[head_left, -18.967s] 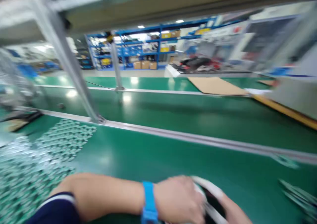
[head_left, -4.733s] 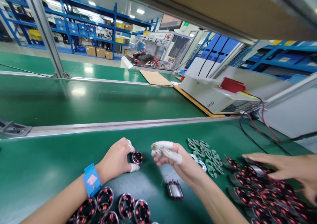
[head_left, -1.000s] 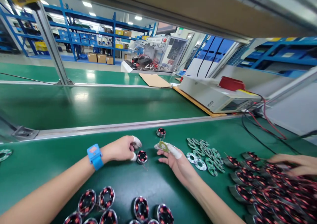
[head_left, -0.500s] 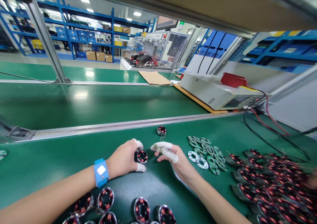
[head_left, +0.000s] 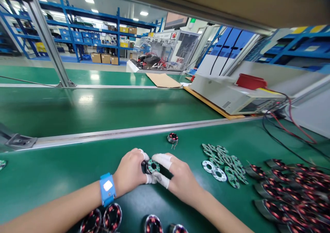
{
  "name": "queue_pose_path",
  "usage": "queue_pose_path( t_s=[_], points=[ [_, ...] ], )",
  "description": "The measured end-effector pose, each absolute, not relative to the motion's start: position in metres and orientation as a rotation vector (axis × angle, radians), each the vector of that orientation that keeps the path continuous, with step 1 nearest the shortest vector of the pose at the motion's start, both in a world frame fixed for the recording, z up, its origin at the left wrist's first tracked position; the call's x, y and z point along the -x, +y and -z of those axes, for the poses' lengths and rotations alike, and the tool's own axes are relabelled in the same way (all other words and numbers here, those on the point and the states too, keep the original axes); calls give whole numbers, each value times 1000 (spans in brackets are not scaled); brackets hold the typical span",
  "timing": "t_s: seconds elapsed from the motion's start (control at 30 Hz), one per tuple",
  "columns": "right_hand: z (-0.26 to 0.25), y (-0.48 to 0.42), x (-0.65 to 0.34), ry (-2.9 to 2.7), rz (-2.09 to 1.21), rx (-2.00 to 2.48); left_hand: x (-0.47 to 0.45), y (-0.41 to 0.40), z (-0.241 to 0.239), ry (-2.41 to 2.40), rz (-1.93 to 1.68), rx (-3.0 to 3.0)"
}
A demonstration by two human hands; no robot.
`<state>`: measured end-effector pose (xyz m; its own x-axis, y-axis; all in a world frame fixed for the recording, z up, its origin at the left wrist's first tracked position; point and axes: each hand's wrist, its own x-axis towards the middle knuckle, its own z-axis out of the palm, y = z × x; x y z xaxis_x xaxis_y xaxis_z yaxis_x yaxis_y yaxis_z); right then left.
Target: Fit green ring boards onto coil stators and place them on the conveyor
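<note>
My left hand [head_left: 131, 168], with white finger cots on its fingertips and a blue wrist strap, is closed around a copper-wound motor stator [head_left: 144, 167]. A green ring-shaped circuit board [head_left: 150, 164] covers the stator's front face. From the other side my right hand [head_left: 182, 174], also in white finger cots, pinches the board's edge between thumb and fingers. Whether the board is fully seated cannot be seen. Beyond the hands, a single stator [head_left: 172, 137] with loose wire ends lies on the green mat.
To the right lies a pile of ring circuit boards [head_left: 232, 164], then a large group of stators [head_left: 291, 195]. Several more stators [head_left: 112, 216] stand near the front edge. A grey bench instrument [head_left: 221, 93] with cables sits behind, past a metal rail [head_left: 116, 132].
My right hand has moved left and brought the ring circuit board onto the stator's face. My left hand keeps its hold. The view has shifted slightly.
</note>
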<state>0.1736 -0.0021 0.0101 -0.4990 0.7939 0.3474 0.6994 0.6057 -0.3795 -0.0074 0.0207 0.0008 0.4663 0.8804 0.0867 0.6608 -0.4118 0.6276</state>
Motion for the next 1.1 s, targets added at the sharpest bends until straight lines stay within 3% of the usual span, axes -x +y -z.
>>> queue_pose_path(
  t_s=[0.37,0.77,1.1],
  points=[
    [-9,-3,-172,-2419,-180,1228,7,18,-2,1324,-532,-2200],
    [-14,2,-166,-2222,-694,1321,12,15,-20,1263,-467,-2218],
    [-9,7,-177,-2018,-1151,1081,11,0,-29,877,-177,-2945]
  ],
)
